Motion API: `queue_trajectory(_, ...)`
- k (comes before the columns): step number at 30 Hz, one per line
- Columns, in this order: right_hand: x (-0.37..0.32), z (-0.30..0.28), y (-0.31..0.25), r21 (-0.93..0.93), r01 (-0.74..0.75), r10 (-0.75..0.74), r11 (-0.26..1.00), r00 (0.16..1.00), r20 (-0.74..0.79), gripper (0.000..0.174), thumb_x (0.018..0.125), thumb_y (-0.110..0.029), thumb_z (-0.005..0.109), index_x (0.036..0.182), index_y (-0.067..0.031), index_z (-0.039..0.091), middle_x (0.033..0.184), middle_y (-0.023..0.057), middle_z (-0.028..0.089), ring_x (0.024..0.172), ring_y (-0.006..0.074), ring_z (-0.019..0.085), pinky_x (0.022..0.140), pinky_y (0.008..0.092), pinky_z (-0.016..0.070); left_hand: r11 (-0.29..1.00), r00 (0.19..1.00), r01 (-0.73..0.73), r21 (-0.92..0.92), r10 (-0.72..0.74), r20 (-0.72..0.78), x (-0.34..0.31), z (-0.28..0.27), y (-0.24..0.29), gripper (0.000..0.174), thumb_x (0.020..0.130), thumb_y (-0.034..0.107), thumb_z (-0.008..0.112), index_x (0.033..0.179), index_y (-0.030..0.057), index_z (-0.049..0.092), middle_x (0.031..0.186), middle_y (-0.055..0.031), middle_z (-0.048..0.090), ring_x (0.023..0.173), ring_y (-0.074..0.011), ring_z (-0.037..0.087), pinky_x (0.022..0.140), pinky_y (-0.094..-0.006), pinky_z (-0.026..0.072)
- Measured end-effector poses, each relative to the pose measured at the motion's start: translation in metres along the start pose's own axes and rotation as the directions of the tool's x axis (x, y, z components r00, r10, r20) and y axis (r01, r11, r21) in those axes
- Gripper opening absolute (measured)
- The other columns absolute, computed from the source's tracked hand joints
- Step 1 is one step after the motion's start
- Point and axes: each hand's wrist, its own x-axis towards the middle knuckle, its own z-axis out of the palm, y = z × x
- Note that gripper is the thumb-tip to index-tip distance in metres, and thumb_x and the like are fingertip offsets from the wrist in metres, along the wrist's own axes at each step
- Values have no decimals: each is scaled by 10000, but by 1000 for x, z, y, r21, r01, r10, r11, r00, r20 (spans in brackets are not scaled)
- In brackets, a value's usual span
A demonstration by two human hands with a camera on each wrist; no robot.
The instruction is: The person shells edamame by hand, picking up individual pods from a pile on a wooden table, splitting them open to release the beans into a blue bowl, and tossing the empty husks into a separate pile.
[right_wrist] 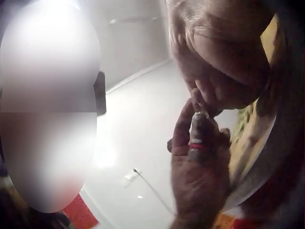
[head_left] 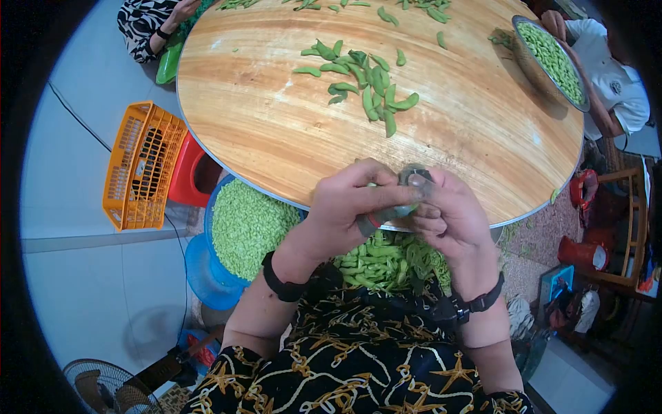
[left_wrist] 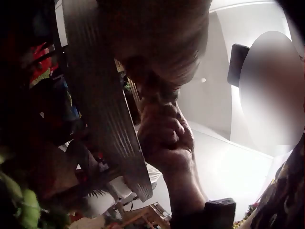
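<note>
My left hand and right hand meet at the table's near edge, fingers curled, pinching a green soybean pod between them. Most of the pod is hidden by fingers. A greyish cover with a red band wraps the left thumb, and a dark cover shows on a right-hand digit. Below the hands, green pods lie heaped near the lap. Loose pods are scattered on the round wooden table ahead. Both wrist views show the hands fingertip to fingertip.
Left of the lap, a blue basin holds shelled beans. An orange crate stands beside a red stool. Across the table, a person at right sits by a metal bowl of beans; another sits upper left. A fan stands lower left.
</note>
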Motion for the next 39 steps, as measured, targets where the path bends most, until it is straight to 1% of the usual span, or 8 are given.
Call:
queue_trajectory(5,4,1,7,195,49,-71,980,992,105,131,897,-151,520,872,-23,525,546,-61,393,411,7,304,364,159,223,926,981,44,-375,-111,-157,-3,8,-5,285,705,-31,628,976,36,572,805,-25,553,707,-123,569,596,-241,464)
queue_trajectory(11,-2,3,-22,-762,184,114,621,941,320,210,860,-203,572,829,3,598,565,-13,508,465,33,428,419,206,339,406,693,71,-911,-677,-248,-51,-34,-20,134,883,113,496,998,47,518,853,-21,537,662,-75,515,501,-176,413)
queue_trajectory(14,21,-1,-18,-981,171,-515,-91,835,193,246,779,-228,620,814,16,604,629,178,588,554,283,581,530,369,455,750,310,186,-635,-658,-686,-90,-77,-42,128,899,106,456,986,33,515,737,-20,528,513,-31,406,402,-140,266)
queue_trajectory(17,47,4,-23,-938,-151,-677,-313,728,109,241,776,-240,614,800,-2,583,669,228,583,626,367,583,582,426,470,745,300,322,-584,-665,-684,-184,-112,-101,152,881,59,474,1005,16,550,794,-48,579,586,-72,495,481,-166,379)
queue_trajectory(19,54,14,-19,-889,-253,-675,-383,733,82,236,772,-238,613,783,-10,554,660,215,589,632,364,590,589,450,471,376,501,860,346,-753,-426,-216,-118,-112,174,832,11,518,988,22,594,878,-90,613,748,-145,584,663,-250,474)
queue_trajectory(21,62,7,-15,-850,-275,-661,-449,742,109,246,764,-242,617,793,-6,554,653,206,587,627,371,584,581,458,466,358,702,694,624,-527,-479,-213,-112,-106,176,816,29,541,975,22,615,901,-110,615,823,-188,593,778,-293,459)
queue_trajectory(26,50,2,-12,-915,-168,-715,-367,681,161,220,740,-201,643,781,-2,560,661,199,589,625,368,585,578,447,459,855,691,508,-101,-475,-545,-93,-85,-13,186,838,79,561,1003,8,607,889,-31,609,745,-79,541,649,-207,432)
queue_trajectory(39,-10,21,6,-688,88,-226,720,968,-112,193,917,-178,487,823,-18,538,608,-21,474,534,53,413,495,209,347,385,766,275,-881,-641,-41,-4,13,6,166,838,95,597,967,-7,619,805,-22,615,675,-62,524,613,-202,426)
